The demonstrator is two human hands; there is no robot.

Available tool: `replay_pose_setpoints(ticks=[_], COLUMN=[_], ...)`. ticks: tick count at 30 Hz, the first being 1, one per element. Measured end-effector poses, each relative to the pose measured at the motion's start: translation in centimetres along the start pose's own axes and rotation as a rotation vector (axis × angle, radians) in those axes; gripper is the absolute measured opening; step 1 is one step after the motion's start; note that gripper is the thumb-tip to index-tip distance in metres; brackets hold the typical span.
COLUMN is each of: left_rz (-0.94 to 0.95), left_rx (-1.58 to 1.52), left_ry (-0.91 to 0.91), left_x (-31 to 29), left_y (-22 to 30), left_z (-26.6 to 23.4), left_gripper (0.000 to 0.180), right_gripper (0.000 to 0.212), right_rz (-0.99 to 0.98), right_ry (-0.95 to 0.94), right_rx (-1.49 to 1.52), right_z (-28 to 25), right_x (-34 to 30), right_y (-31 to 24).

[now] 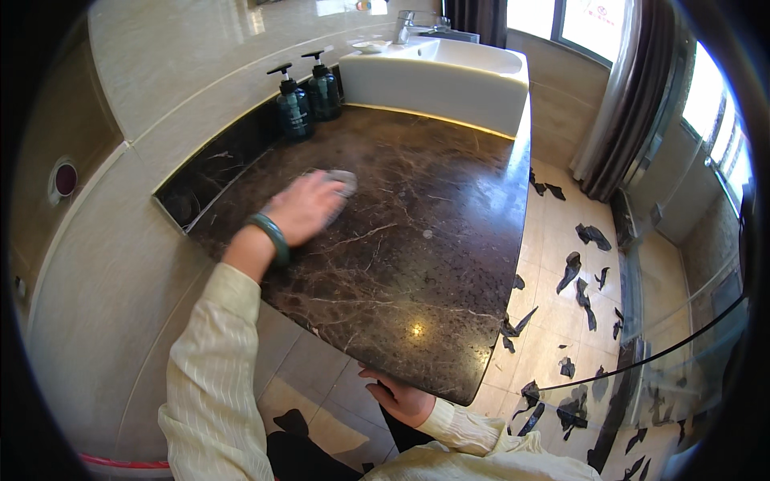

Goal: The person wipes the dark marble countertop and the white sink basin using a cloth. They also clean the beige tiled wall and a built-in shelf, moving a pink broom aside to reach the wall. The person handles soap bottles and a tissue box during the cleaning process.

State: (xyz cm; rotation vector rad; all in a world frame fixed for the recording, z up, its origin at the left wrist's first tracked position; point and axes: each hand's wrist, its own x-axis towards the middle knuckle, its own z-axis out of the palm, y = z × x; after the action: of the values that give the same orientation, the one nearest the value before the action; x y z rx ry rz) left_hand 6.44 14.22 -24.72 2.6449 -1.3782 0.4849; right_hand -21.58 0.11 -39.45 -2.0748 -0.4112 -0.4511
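Observation:
My left hand (303,208), with a dark green bangle (273,238) at the wrist, lies over the dark brown marble countertop (393,264). Under its fingertips is a small greyish cloth or pad (345,183), blurred by motion, pressed flat on the stone. My right hand (405,401) is low at the counter's near edge, beside my dark-clothed leg. Part of it is hidden below the edge, and its fingers look bent. Two dark teal pump bottles (295,111) stand against the wall at the counter's far left, beyond my left hand.
A white basin (437,80) with a chrome tap (403,28) sits at the counter's far end. Many dark torn scraps (593,236) litter the tiled floor on the right, beside a curved glass panel (682,345). Dark curtains (634,104) hang by the window.

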Motion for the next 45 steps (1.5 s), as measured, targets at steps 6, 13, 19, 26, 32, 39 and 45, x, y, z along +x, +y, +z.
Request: replay_pose_setpoints(ticks=[6, 13, 19, 26, 32, 39, 45], left_rz=[-0.758, -0.73, -0.828, -0.837, -0.762, -0.728, -0.686], left_rx=[-0.072, -0.095, -0.017, -0.007, -0.014, -0.021, -0.001], left_ry=[-0.197, -0.161, -0.136, -0.011, 0.127, 0.21, 0.286], left_x=[-4.5, -5.9, -8.6, -9.4, -11.1, -11.8, -12.4], left_y=[-8.4, -6.6, -10.8, -7.8, -7.4, -5.2, -4.4], left_z=[-1.7, -2.0, -1.9, -2.6, -1.9, -1.9, -1.8], left_gripper=[0.049, 0.049, 0.047, 0.046, 0.042, 0.035, 0.033], right_gripper=[0.025, 0.027, 0.027, 0.027, 0.026, 0.025, 0.025], right_rz=[-0.018, 0.021, -0.02, -0.058, -0.041, -0.042, -0.049], right_ry=[-0.044, -0.08, -0.087, -0.057, -0.071, -0.029, 0.005], right_rx=[0.025, 0.035, 0.063, 0.056, 0.085, 0.074, 0.09], right_z=[0.2, -0.7, -0.2, 0.0, 0.1, 0.4, 0.7], right_x=[0.1, 0.1, 0.2, 0.0, 0.0, -0.1, 0.0], right_y=[0.3, 0.2, 0.1, 0.4, 0.4, 0.6, 0.5])
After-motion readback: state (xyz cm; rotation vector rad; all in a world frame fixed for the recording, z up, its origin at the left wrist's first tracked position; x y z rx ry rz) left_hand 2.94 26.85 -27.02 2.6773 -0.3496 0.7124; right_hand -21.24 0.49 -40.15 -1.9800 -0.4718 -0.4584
